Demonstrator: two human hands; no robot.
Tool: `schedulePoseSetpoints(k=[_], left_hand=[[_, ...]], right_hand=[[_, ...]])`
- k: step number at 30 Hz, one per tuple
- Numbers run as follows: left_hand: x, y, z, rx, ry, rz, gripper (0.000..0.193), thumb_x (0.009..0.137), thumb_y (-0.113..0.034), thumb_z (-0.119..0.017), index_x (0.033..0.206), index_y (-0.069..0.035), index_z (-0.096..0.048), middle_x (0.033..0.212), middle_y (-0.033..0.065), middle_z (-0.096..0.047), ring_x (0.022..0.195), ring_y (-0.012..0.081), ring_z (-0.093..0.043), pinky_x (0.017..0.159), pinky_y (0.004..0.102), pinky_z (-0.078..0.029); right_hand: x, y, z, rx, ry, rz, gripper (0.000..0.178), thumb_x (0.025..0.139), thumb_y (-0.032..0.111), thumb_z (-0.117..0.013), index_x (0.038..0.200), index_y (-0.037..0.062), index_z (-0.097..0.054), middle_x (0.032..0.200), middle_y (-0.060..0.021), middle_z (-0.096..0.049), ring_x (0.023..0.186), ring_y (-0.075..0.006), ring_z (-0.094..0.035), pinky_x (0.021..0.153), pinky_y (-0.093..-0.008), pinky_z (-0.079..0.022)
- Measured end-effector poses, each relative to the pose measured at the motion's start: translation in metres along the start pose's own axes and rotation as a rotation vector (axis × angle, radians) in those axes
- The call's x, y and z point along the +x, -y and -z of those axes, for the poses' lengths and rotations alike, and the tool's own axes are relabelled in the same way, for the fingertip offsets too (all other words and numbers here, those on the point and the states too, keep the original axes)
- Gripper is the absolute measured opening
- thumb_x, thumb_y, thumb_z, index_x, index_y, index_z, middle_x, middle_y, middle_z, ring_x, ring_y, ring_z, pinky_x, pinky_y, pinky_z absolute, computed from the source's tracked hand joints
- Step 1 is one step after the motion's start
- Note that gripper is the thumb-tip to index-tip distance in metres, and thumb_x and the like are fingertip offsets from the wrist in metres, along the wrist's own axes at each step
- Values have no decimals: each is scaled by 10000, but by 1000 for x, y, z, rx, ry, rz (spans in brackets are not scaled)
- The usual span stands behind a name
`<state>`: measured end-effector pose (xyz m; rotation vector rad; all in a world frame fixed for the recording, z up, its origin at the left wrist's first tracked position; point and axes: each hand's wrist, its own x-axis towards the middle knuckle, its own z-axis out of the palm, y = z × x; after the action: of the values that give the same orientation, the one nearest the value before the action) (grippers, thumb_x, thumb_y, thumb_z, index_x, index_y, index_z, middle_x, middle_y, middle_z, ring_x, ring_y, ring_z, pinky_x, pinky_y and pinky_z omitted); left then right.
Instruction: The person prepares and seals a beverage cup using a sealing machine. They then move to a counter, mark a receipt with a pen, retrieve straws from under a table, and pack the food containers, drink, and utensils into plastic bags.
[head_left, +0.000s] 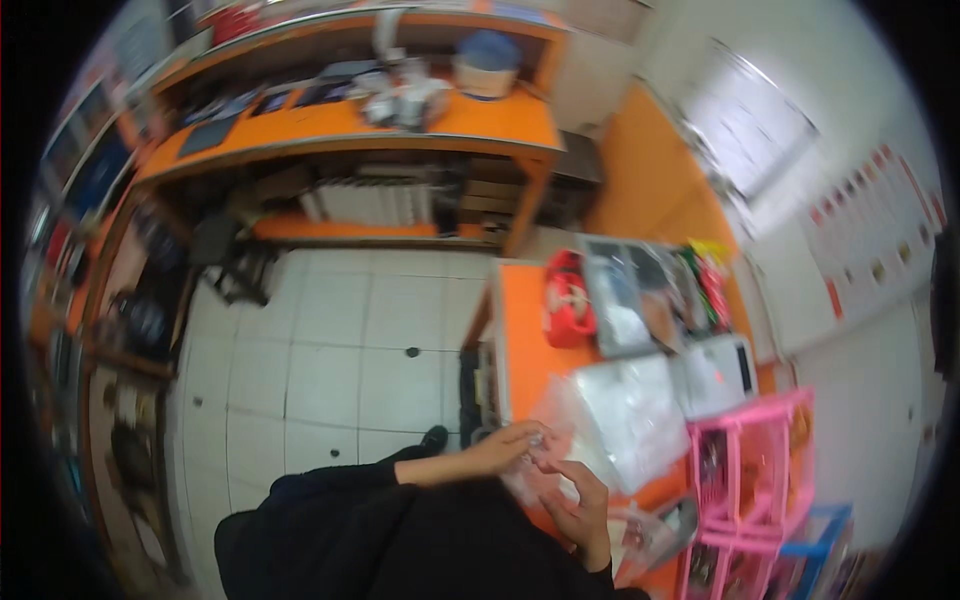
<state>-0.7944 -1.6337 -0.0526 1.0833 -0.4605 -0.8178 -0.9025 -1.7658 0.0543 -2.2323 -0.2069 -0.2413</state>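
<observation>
Over the near edge of the orange table, my left hand reaches in with its fingers closed on a thin clear plastic bag. My right hand is just beside it, thumb and forefinger curled together at the same crinkled plastic. A small shiny bit shows between the fingertips, too blurred to name. Just beyond the hands, a white sheet-like package in clear wrapping lies flat on the table.
A red bag and a grey tray of packets sit farther back. A white box-like device stands beside a pink plastic rack at right. Across the tiled floor are a long orange counter and a dark stool.
</observation>
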Motion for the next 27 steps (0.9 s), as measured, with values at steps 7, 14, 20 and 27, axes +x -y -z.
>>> schedulePoseSetpoints(k=[7,14,20,27], left_hand=[[-19,-25,129,-340,-193,13,136,836,-89,-404,756,-65,-512,684,7,-486,596,88,-417,551,232,-328],[-21,-109,320,-24,-451,116,332,950,-317,-486,724,-77,-522,640,-21,-494,560,65,-391,538,217,-336],[0,-184,489,116,-635,-34,159,950,-244,-499,927,-98,-555,611,-63,-386,559,32,-340,497,207,-274],[99,-230,576,540,-478,5,231,899,-171,-580,1119,-123,-529,666,-22,-448,628,78,-437,598,243,-384]], right_hand=[[123,6,-78,221,157,-86,341,776,64,-671,1101,-16,-602,979,-141,-666,943,-231,-643,861,-340,-484],[297,-13,-212,338,335,-231,292,853,31,-604,1139,-26,-582,1030,-133,-655,962,-187,-628,867,-300,-480],[394,-69,-296,485,356,-454,225,907,105,-578,1111,9,-583,1000,-84,-657,909,-141,-618,809,-267,-481],[472,-230,-332,775,-10,-906,157,924,103,-544,1051,22,-585,874,-70,-651,696,-120,-598,617,-243,-503]])
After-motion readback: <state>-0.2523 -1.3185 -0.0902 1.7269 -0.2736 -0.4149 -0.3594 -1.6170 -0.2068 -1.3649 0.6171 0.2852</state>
